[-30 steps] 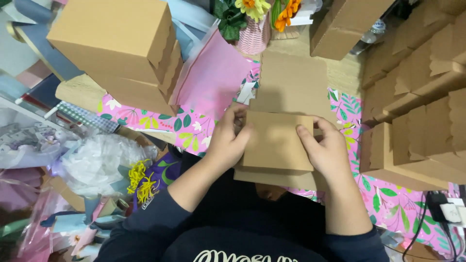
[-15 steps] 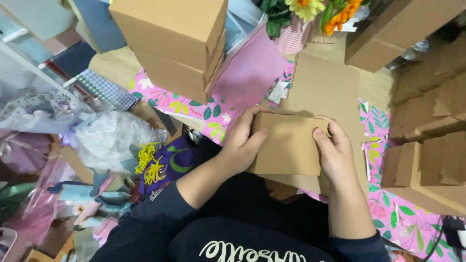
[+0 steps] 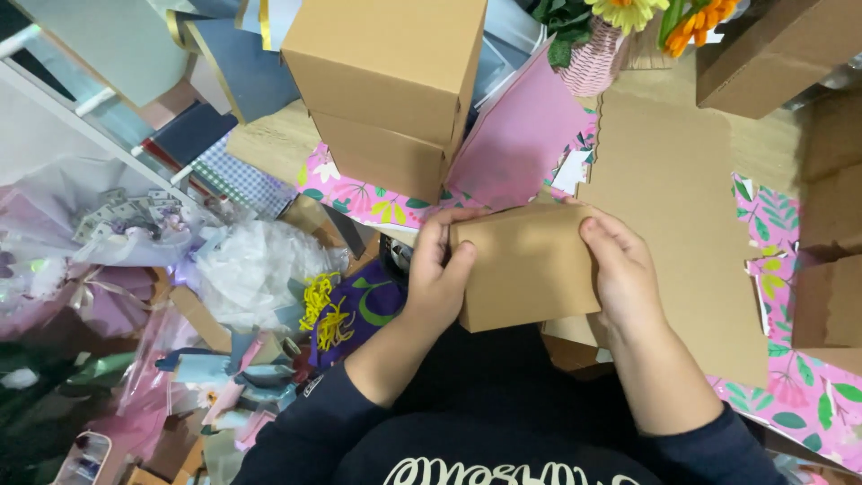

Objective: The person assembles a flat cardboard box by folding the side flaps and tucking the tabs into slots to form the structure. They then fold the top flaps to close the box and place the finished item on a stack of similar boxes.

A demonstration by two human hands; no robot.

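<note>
I hold a small brown cardboard box [image 3: 525,268] in front of my chest, one broad face turned up. My left hand [image 3: 437,278] grips its left end, fingers curled over the top edge and thumb on the face. On the box's right end sits my right hand [image 3: 621,274], fingers wrapped over the top corner. Under and behind the box lies a flat brown cardboard sheet [image 3: 682,233] on the floral pink cloth [image 3: 359,199].
Two stacked brown boxes [image 3: 391,90] stand ahead at the left, a pink paper sheet [image 3: 521,139] beside them. A pink vase with flowers [image 3: 597,54] is at the back. More cardboard boxes [image 3: 831,269] line the right. Wrapping papers, plastic and ribbons [image 3: 242,287] crowd the left.
The cardboard piece, flat between my hands a second ago, has become a folded box raised toward me. The view has shifted so the stacked boxes sit closer to centre.
</note>
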